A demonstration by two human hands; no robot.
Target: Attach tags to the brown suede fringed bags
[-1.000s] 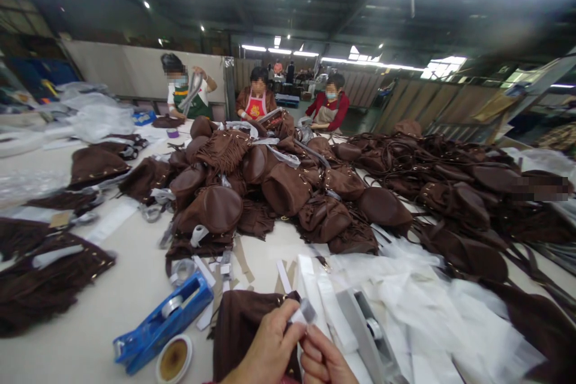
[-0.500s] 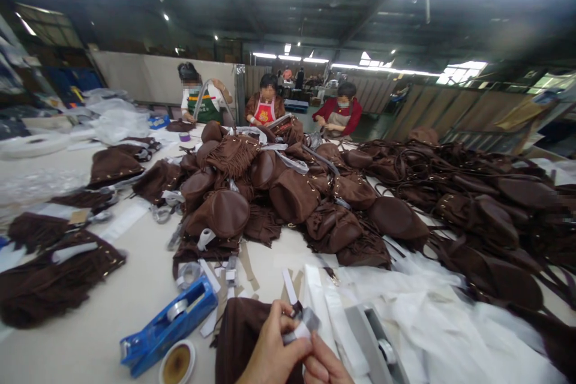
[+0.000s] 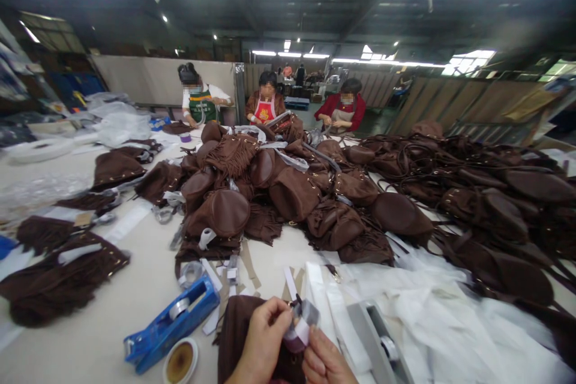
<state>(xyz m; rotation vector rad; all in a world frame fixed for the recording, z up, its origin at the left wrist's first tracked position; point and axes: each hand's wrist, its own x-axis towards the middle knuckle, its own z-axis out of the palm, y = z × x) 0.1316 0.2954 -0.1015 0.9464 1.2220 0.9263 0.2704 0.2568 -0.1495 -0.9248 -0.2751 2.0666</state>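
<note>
In front of me lies a dark brown bag, partly hidden under my hands. My left hand is closed in a pinch at the left side of a small brown strap piece, near a metal fitting. Wrapped about that piece are grey clear plastic and a white strip. The fingertips of my right hand pinch the right end of this wrapping. A blue tape dispenser stands to the left, and a grey tape dispenser to the right.
A heap of brown bags fills the middle of the table, with more bags at the right. White wrapping sheets lie at the right front. A round tub sits by the blue dispenser. Several co-workers work across the table.
My hands have moved slightly apart, and more of the wrapped brown piece shows between them. Across the table, the co-worker at left has lowered a raised arm and a grey strip.
</note>
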